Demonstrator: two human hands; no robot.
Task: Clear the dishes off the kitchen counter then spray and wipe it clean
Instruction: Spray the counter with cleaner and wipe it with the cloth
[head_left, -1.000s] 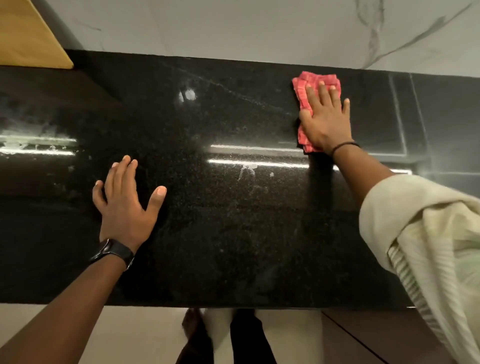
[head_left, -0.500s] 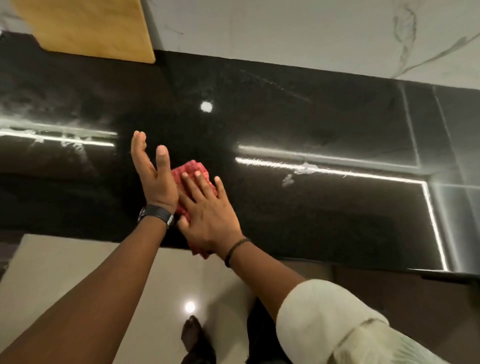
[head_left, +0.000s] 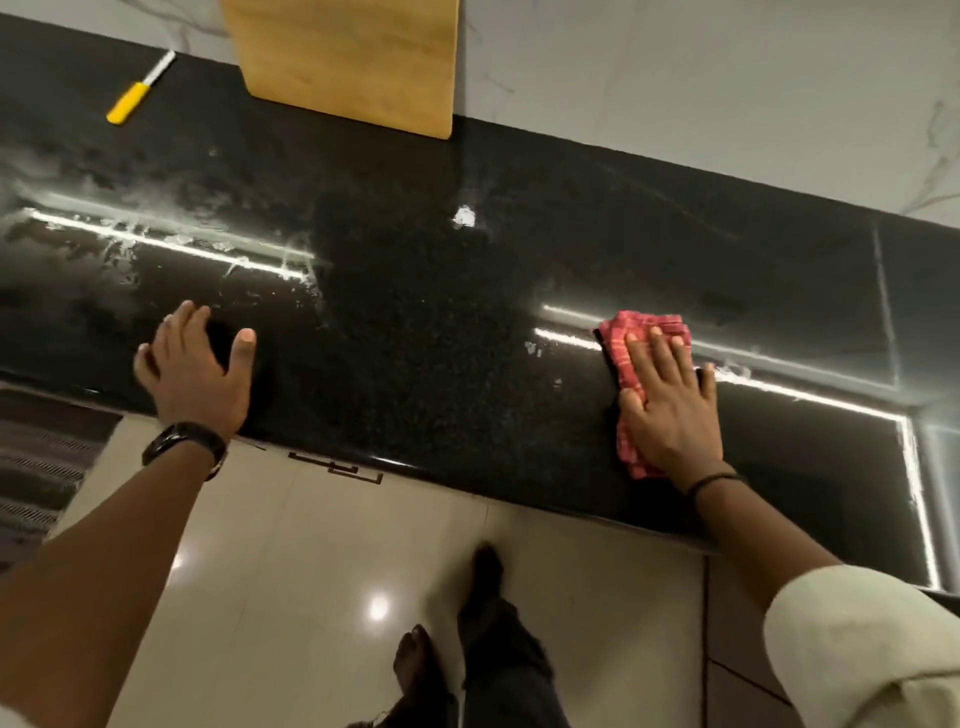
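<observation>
A black speckled stone counter (head_left: 426, 332) runs across the view, with wet streaks on its left part. My right hand (head_left: 670, 405) lies flat with straight fingers on a folded red cloth (head_left: 631, 338) and presses it onto the counter near the front edge at the right. My left hand (head_left: 195, 371) rests on the counter's front edge at the left, fingers spread and holding nothing.
A wooden cutting board (head_left: 348, 57) leans against the marble wall at the back. A yellow-handled knife (head_left: 137, 91) lies at the far left back of the counter. Beige floor tiles (head_left: 311, 571) and my feet show below the counter edge.
My right hand has slid the red cloth from beside my left hand to the right along the counter. My left hand has come down onto the counter edge. The view has shifted left.
</observation>
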